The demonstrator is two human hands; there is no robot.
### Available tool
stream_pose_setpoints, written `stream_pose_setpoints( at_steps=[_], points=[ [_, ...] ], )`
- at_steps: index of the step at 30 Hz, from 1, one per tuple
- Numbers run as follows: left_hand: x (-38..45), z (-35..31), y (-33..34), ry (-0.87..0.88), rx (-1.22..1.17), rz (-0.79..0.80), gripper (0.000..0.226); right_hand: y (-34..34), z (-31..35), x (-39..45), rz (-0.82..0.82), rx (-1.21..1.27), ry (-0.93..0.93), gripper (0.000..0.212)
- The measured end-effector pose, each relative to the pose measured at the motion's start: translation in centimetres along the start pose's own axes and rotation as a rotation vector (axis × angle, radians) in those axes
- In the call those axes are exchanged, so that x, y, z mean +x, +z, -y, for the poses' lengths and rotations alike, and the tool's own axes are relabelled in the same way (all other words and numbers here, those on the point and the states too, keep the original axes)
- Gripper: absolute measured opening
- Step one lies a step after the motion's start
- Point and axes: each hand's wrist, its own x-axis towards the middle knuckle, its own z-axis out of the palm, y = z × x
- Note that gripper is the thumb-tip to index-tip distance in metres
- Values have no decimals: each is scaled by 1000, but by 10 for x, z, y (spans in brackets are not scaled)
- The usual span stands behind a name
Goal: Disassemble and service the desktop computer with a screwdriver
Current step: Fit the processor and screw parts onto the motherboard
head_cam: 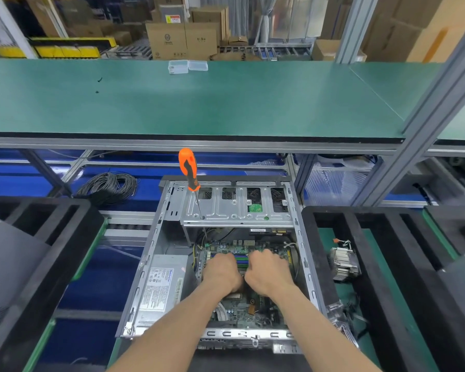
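Head view: both hands are down inside the open computer case, side by side over the circuit board. The memory sticks lie between them, long axis running left to right. Left hand covers one end, right hand the other, equally near. Fingers curl downward; whether they clamp anything cannot be told. The screwdriver stands upright, unheld, tip in the drive cage, well apart.
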Motion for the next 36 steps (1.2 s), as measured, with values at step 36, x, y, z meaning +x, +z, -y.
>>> stream_pose_setpoints(
  at_steps=[36],
  points=[
    [-28, 23, -80, -7, -711, 15, 28, -24, 4, -19, -11, 641, -224, 60]
  ],
)
